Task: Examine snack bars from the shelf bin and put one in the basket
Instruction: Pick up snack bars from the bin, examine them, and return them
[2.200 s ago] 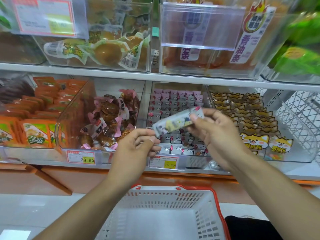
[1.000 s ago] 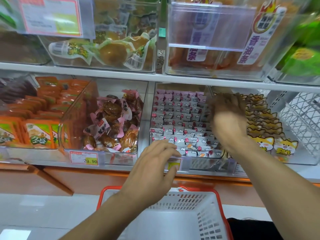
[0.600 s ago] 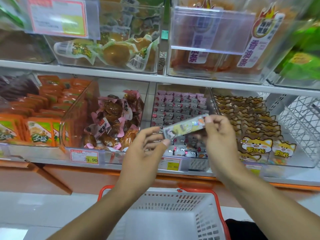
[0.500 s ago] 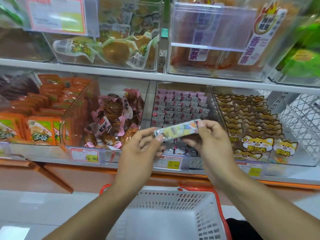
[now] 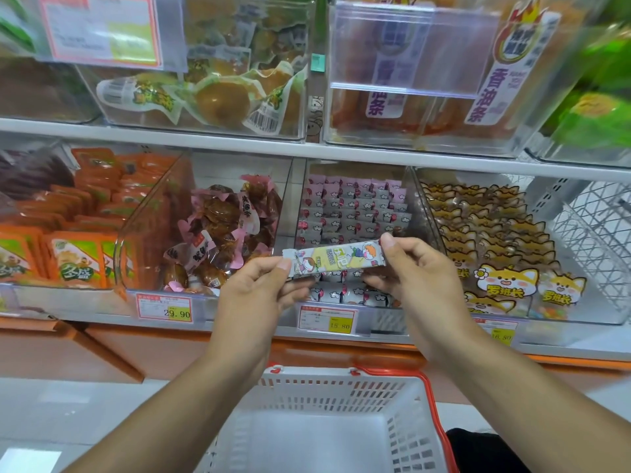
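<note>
A long snack bar [image 5: 336, 261] in a white and yellow wrapper with cartoon figures is held level in front of the shelf. My left hand [image 5: 259, 298] pinches its left end and my right hand [image 5: 420, 278] pinches its right end. Behind it stands the clear shelf bin [image 5: 355, 206] packed with rows of pink and white snack bars. Below my hands sits the white basket [image 5: 341, 387] with a red rim; I see nothing inside it.
A bin of brown pink-wrapped snacks [image 5: 222, 233] is to the left, orange packets [image 5: 78, 227] further left. Cat-faced packets [image 5: 495, 240] fill the bin on the right. Price tags [image 5: 327, 319] line the shelf edge. An upper shelf [image 5: 307, 150] holds more clear bins.
My right hand dipped into the bin and came out with a bar. My left hand rose to take its left end. The bar has since dropped slightly and sits level.
</note>
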A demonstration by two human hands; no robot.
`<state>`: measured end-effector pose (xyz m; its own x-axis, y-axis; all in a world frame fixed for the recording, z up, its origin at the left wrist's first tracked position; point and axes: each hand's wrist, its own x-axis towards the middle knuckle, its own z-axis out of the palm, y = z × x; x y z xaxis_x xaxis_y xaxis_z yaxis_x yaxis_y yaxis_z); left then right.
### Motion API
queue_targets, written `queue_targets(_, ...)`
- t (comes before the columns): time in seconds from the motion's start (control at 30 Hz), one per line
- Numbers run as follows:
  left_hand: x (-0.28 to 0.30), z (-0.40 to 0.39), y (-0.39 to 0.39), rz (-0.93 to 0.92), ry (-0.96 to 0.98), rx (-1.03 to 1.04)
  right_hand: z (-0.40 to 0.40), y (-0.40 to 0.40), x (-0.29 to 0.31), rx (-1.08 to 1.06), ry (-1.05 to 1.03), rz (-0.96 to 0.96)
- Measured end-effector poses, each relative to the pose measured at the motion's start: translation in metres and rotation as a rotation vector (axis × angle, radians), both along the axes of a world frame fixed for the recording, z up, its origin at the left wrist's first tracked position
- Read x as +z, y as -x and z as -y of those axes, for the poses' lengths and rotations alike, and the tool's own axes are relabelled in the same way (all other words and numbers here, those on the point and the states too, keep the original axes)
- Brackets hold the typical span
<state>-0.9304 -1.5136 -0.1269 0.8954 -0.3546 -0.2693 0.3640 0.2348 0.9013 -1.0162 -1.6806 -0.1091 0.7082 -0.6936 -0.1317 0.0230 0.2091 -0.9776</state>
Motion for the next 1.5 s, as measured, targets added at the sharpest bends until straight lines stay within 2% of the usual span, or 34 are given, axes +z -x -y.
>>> queue_targets(0.2, 0.004, 0.001, 0.001, 0.056, 0.021, -0.043, 0.003, -0.004, -0.004, 0.018, -0.281, 0.002)
queue_targets(0.3, 0.006, 0.002, 0.000, 0.046, 0.042, -0.079, 0.004, -0.005, -0.005, 0.029, -0.315, 0.000)
queue_targets(0.37, 0.007, 0.002, -0.001, 0.006, 0.064, -0.069, 0.004, -0.004, -0.004, 0.069, -0.215, -0.005)
queue_targets(0.5, 0.008, 0.001, -0.003, -0.124, 0.189, -0.028, 0.003, 0.003, 0.000, 0.249, 0.203, 0.022)
queue_targets(0.6, 0.009, -0.002, -0.004, -0.178, 0.247, -0.027, -0.001, 0.007, 0.003, 0.392, 0.326, 0.066)
queue_targets(0.7, 0.009, -0.003, -0.004, -0.137, 0.244, -0.003, 0.000, 0.008, 0.003, 0.418, 0.271, 0.101)
queue_targets(0.93, 0.015, -0.005, -0.004, -0.076, 0.303, -0.011, 0.002, 0.007, 0.001, 0.248, 0.179, 0.073)
queue_targets(1.03, 0.013, -0.004, -0.003, -0.029, 0.244, -0.021, 0.005, 0.004, 0.003, 0.233, 0.088, 0.040)
queue_targets(1.17, 0.007, -0.007, -0.005, -0.015, 0.097, 0.033, 0.009, 0.002, 0.007, 0.353, -0.065, -0.002)
queue_targets(1.33, 0.005, -0.008, -0.008, 0.028, -0.019, 0.047, 0.011, -0.001, 0.003, 0.234, -0.190, -0.028)
queue_targets(1.4, 0.004, -0.007, -0.006, 0.033, -0.034, 0.044, 0.012, -0.002, 0.002, 0.211, -0.267, -0.003)
queue_targets(1.5, 0.005, -0.008, -0.007, 0.012, 0.012, 0.049, 0.015, -0.003, 0.004, 0.272, -0.231, 0.027)
